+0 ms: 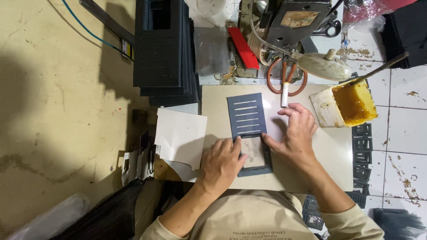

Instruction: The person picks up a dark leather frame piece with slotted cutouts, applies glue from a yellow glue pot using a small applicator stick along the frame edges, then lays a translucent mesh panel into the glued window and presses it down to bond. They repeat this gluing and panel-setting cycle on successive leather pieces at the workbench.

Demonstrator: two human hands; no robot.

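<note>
Your left hand [221,163] lies flat, fingers spread, pressing the lower left edge of a dark slotted panel [247,116]; not clamped, just bearing down. Your right hand [296,135] presses the panel's right side, fingertips [267,138] touching a pale card insert [253,152] in the panel's lower window, the rest of the fingers loosely curled. Hands close together, neither one gripping anything. The panel lies flat, mid-left on a cream worktop [329,151], upper half with pale horizontal slots, lower half framing the insert.

Just left of the panel, white card sheets [180,135] overhang the worktop's left edge. Right of your right hand, a cut-open container of amber glue [349,103] with a stick [382,66] leaning in it, touching the worktop's upper right corner. Beyond the panel, orange-handled scissors [287,80] and a white tube [284,94]. Further back, a dark machine [298,20] with a flexible metal hose [258,31], a red flat piece [243,48], and a tall stack of dark panels [162,49] at upper left.

Floor: stained beige surface [58,111] on the left with a blue cable [84,29]; dirty white tiles [404,133] on the right, small dark frames [362,151] in a column beside the worktop. Harsh shadows, cluttered workshop
</note>
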